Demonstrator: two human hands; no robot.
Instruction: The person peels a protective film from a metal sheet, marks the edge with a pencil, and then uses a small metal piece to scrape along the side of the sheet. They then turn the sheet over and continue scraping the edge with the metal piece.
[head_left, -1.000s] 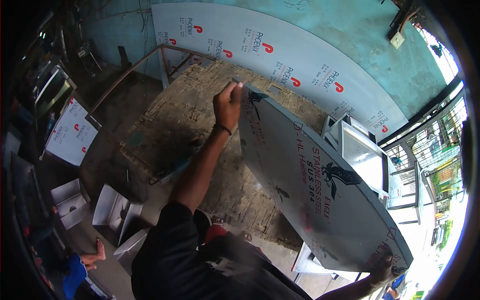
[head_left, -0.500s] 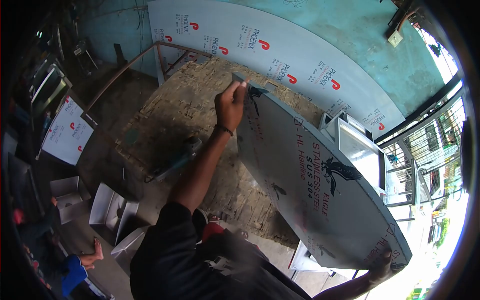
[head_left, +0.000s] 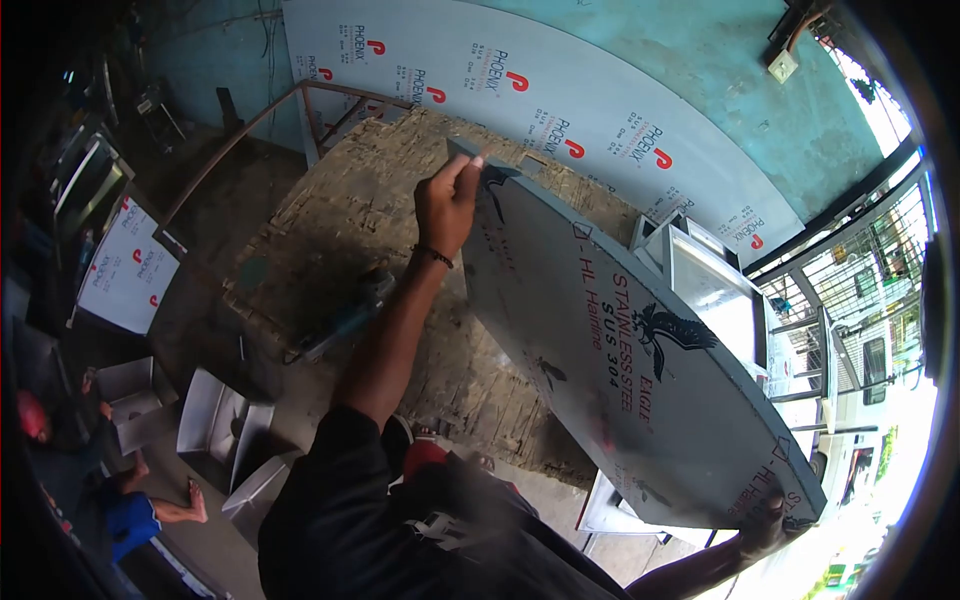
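Note:
A large stainless steel panel point(head_left: 600, 340) with printed protective film is held up on a slant above the worn wooden table point(head_left: 330, 200). My left hand point(head_left: 447, 205), with a dark bracelet at the wrist, grips its upper left corner. Near the opposite, lower right corner, my right hand point(head_left: 765, 525) holds the bottom edge; some of its fingers are hard to make out. On the table beside my left forearm lies a power tool point(head_left: 355, 310), partly in shadow.
Behind the table, a big film-covered sheet point(head_left: 590, 120) leans on the wall. Metal frames point(head_left: 705, 270) stand at the right. Folded metal boxes point(head_left: 212, 415) are on the floor at the left, near a seated person point(head_left: 130, 515) in blue shorts.
The panel's upper left corner and my left hand have shifted slightly left. The whole view has moved a little, and the seated person's legs have changed position.

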